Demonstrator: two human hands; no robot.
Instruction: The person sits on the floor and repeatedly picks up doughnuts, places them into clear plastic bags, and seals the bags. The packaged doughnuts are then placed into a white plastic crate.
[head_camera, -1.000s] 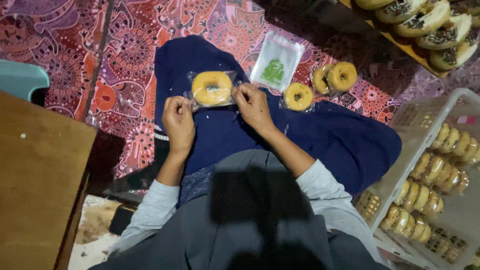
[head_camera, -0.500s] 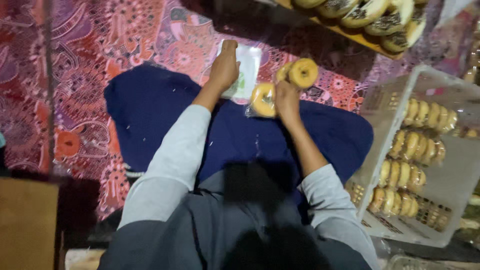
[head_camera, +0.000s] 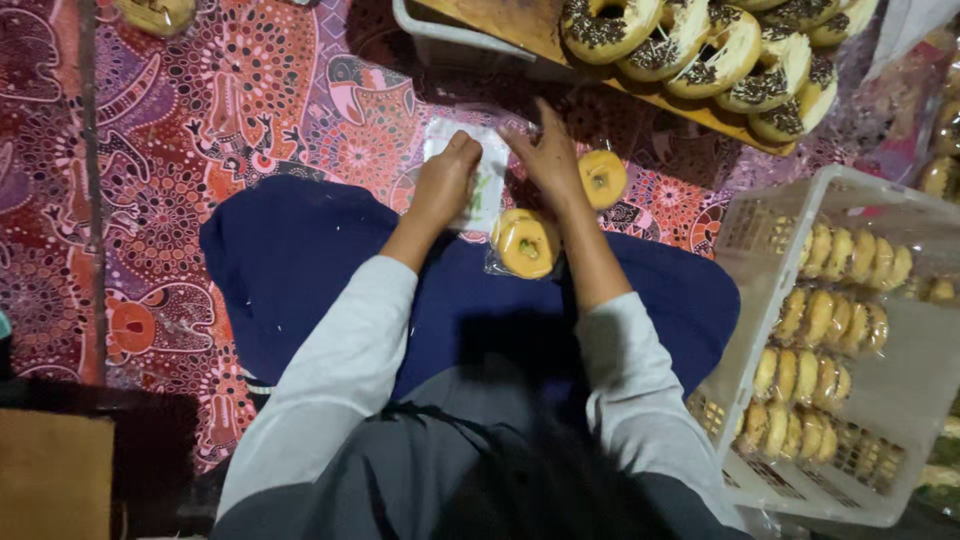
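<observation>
Clear, glossy plastic was what my left hand (head_camera: 447, 183) pressed on: a flat stack of empty wrapper bags (head_camera: 478, 172) with a green mark, lying on the patterned red mat (head_camera: 200, 130). The stack's long axis ran away from me, toward the wooden board (head_camera: 520, 30) ahead. My fingers were curled together over its left edge, knuckles up; whether they pinched a single bag I could not tell. My right hand (head_camera: 548, 152) hovered just beside it with fingers spread and slightly bent, touching the crinkled top of the stack.

Near my right wrist lay a wrapped doughnut (head_camera: 526, 243), a round yellow ring sealed in shiny film, resting flat at the front edge of my dark blue skirt (head_camera: 300, 260). A bare yellow doughnut (head_camera: 603, 177) sat on the mat just right of my right hand. On the board stood a row of chocolate-sprinkled doughnuts (head_camera: 700, 50), leaning against each other. To my right a white lattice plastic basket (head_camera: 790, 200) held rows of bagged doughnuts (head_camera: 830, 300) on edge.
</observation>
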